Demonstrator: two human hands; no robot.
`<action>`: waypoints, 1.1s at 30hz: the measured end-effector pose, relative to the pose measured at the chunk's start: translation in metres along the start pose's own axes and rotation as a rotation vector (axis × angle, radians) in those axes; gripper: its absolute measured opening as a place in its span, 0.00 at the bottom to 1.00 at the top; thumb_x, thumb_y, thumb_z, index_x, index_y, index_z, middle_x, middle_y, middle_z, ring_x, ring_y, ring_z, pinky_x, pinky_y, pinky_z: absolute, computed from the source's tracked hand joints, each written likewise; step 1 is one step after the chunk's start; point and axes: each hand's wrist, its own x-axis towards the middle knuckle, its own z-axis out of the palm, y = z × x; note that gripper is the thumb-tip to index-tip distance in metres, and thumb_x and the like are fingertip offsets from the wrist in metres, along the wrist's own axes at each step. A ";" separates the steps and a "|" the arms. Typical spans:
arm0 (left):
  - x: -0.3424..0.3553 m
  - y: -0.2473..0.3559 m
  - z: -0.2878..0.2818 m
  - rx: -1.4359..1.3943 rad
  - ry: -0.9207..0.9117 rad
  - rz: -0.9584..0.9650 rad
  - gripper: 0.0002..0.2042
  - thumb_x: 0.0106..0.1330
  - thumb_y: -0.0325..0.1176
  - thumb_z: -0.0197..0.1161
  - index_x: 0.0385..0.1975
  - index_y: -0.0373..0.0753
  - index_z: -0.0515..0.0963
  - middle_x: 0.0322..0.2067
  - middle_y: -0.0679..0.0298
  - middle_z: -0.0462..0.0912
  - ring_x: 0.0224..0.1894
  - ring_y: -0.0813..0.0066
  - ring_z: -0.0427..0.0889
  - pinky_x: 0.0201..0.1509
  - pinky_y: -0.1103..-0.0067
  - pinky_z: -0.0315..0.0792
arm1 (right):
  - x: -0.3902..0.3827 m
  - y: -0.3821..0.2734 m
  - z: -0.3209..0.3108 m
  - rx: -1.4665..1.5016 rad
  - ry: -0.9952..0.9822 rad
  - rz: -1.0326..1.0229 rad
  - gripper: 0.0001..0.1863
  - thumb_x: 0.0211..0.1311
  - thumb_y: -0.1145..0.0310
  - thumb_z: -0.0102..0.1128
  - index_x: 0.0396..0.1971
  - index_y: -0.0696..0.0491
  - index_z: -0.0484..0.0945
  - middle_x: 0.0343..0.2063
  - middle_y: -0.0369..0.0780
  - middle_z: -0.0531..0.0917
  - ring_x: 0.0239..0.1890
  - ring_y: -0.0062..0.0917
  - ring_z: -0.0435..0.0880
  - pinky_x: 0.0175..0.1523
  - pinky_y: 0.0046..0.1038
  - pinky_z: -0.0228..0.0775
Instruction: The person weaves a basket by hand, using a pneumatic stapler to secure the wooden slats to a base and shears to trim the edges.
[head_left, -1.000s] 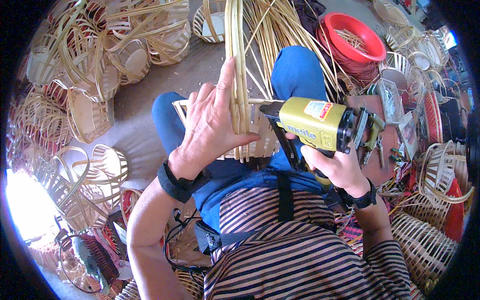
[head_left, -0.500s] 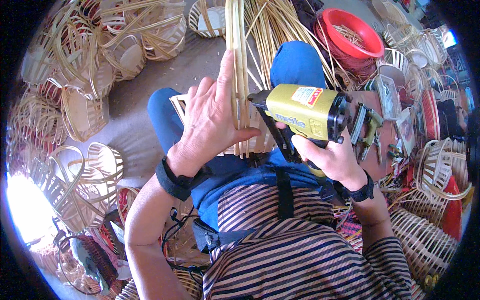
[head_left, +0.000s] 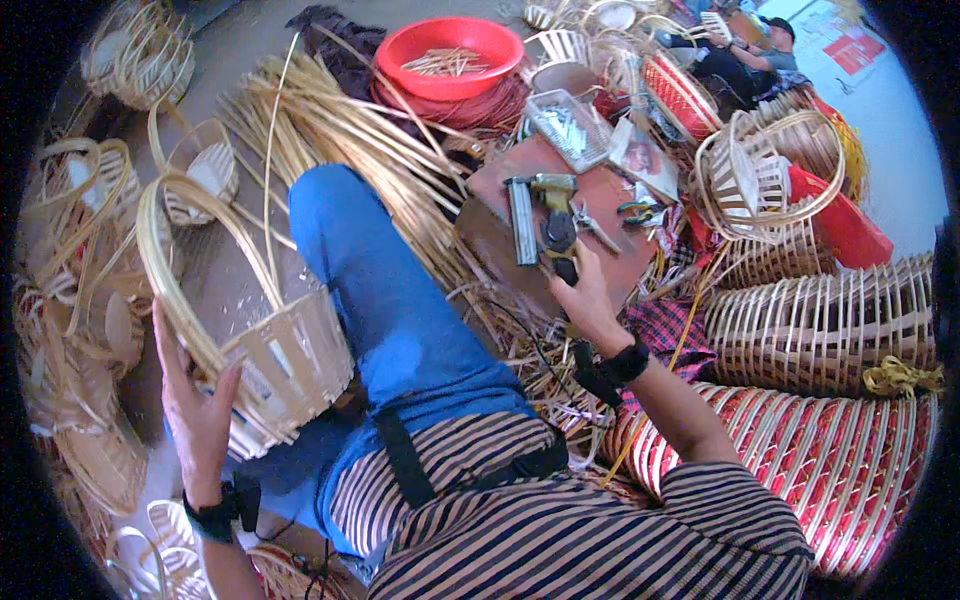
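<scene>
Well to the near left of the red basin (head_left: 455, 88), a pale woven basket (head_left: 290, 365) with a tall arched handle stood tilted, near a blue-trousered leg (head_left: 400, 290). The left hand (head_left: 196, 418) was spread there, thumb and fingers apart, touching the foot of the handle. To the near right of the basin, the right hand (head_left: 587, 298) was curled round the dark grip of a nail gun (head_left: 557, 225) above the reddish counter (head_left: 625, 265) (whether the tool's weight rested there, I could not tell). Pliers (head_left: 597, 230) lay just beside the tool; loose sticks (head_left: 350, 140) spread to the basin's near left.
</scene>
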 end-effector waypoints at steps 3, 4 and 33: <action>0.006 -0.005 -0.009 -0.034 0.031 0.056 0.38 0.40 0.20 0.51 0.55 0.41 0.44 0.53 0.58 0.52 0.51 0.69 0.58 0.50 0.80 0.56 | -0.014 0.086 0.000 -0.325 0.266 0.198 0.30 0.37 0.74 0.50 0.47 0.59 0.53 0.42 0.52 0.58 0.43 0.43 0.61 0.45 0.31 0.57; 0.009 -0.009 -0.012 -0.039 0.042 0.066 0.37 0.40 0.19 0.50 0.55 0.41 0.44 0.53 0.59 0.51 0.51 0.70 0.58 0.50 0.80 0.56 | -0.016 0.114 -0.002 -0.395 0.295 0.295 0.32 0.37 0.76 0.48 0.48 0.58 0.51 0.44 0.53 0.55 0.44 0.45 0.61 0.45 0.32 0.58; 0.069 0.002 0.002 0.303 0.027 -0.092 0.36 0.45 0.37 0.59 0.52 0.33 0.46 0.42 0.51 0.67 0.41 0.67 0.70 0.44 0.79 0.63 | 0.091 0.185 -0.024 -0.405 -0.181 0.133 0.32 0.40 0.56 0.53 0.44 0.60 0.59 0.39 0.45 0.68 0.41 0.32 0.67 0.44 0.28 0.58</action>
